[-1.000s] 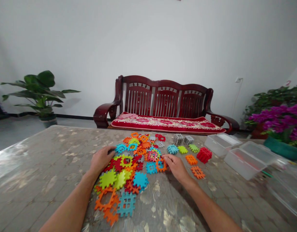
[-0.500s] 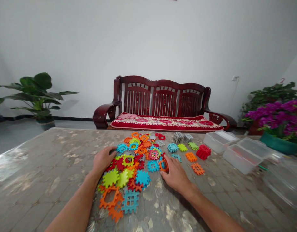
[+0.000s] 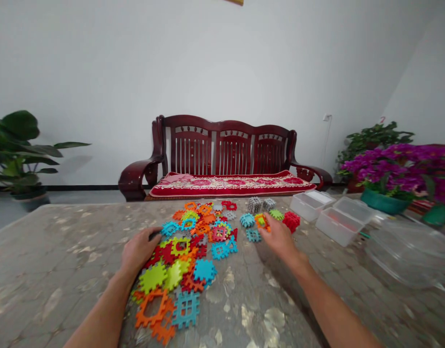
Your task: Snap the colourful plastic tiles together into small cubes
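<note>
A loose pile of interlocking plastic tiles (image 3: 180, 245) in orange, green, blue, red and grey spreads over the table. My left hand (image 3: 138, 249) rests at the pile's left edge, thumb and fingers apart, holding nothing visible. My right hand (image 3: 282, 239) grips an orange tile (image 3: 260, 221) with a window-like opening, over the small groups right of the pile. Around it are a blue stack (image 3: 247, 220), a flat blue tile (image 3: 253, 235), a green tile (image 3: 276, 214) and a red stack (image 3: 292, 221). Grey stacks (image 3: 254, 204) stand farther back.
Clear plastic boxes (image 3: 338, 226) and a large transparent lid or container (image 3: 407, 251) sit on the right of the patterned table (image 3: 80, 251). Purple flowers in a teal pot (image 3: 383, 203) stand beyond them. A wooden bench (image 3: 233, 145) is behind the table.
My right hand has lifted the orange tile off the pile's right edge and carried it right and away from me. My left hand stays by the pile; the view has turned slightly right.
</note>
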`<state>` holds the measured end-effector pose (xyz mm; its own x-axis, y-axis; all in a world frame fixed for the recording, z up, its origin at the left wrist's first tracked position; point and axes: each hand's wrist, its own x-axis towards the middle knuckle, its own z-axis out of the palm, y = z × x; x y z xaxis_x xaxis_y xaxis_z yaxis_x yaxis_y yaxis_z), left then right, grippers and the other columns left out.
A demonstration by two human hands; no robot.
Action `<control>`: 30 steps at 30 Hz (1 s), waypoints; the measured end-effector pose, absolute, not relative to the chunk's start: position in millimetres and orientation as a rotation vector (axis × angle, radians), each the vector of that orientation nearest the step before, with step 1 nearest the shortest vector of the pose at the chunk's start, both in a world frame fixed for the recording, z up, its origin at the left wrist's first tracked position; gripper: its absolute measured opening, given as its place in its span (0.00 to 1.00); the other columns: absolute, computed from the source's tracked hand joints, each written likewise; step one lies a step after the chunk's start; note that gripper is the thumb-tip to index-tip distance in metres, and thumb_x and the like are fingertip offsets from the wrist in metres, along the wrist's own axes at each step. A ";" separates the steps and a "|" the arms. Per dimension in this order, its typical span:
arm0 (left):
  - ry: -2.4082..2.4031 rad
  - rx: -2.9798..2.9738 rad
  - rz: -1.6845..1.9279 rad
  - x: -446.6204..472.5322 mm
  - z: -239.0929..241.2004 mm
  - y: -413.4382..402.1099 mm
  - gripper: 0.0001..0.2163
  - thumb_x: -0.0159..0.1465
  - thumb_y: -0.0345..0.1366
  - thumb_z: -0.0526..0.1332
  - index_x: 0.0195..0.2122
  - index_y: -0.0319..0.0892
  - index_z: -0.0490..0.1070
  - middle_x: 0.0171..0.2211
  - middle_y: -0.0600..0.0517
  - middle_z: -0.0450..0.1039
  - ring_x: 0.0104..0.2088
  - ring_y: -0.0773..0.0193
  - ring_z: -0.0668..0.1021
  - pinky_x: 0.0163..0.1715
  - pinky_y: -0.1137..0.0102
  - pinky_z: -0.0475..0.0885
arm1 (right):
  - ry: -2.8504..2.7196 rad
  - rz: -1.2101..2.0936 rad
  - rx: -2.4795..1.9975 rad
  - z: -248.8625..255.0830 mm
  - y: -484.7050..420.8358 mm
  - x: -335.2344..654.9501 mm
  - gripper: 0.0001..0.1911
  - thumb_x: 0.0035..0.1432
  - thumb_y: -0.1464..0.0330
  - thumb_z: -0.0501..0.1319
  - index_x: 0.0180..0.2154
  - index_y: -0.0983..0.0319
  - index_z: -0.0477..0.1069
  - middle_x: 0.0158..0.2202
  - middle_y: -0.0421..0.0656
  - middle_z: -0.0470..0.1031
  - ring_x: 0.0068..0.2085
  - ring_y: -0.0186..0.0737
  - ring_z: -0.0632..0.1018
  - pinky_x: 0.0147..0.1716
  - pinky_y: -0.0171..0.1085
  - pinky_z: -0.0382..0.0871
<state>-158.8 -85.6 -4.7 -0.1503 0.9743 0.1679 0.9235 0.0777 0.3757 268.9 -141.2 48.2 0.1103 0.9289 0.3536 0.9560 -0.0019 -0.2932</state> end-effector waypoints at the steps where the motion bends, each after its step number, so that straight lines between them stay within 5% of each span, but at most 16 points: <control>1: 2.207 1.964 0.606 -159.2 -5.4 -85.4 0.20 0.66 0.44 0.52 0.55 0.50 0.76 0.55 0.49 0.78 0.53 0.50 0.79 0.51 0.60 0.73 | -1.811 -0.083 -2.020 51.7 -137.3 281.4 0.24 0.61 0.66 0.60 0.58 0.64 0.69 0.50 0.53 0.79 0.49 0.49 0.79 0.46 0.39 0.68; 30: 2.209 1.966 0.628 -160.0 -6.6 -85.5 0.20 0.66 0.43 0.53 0.54 0.49 0.77 0.55 0.49 0.78 0.52 0.50 0.80 0.51 0.60 0.73 | -1.916 -0.148 -2.333 32.9 -119.5 306.8 0.17 0.62 0.65 0.58 0.49 0.65 0.75 0.46 0.55 0.81 0.47 0.50 0.80 0.43 0.38 0.68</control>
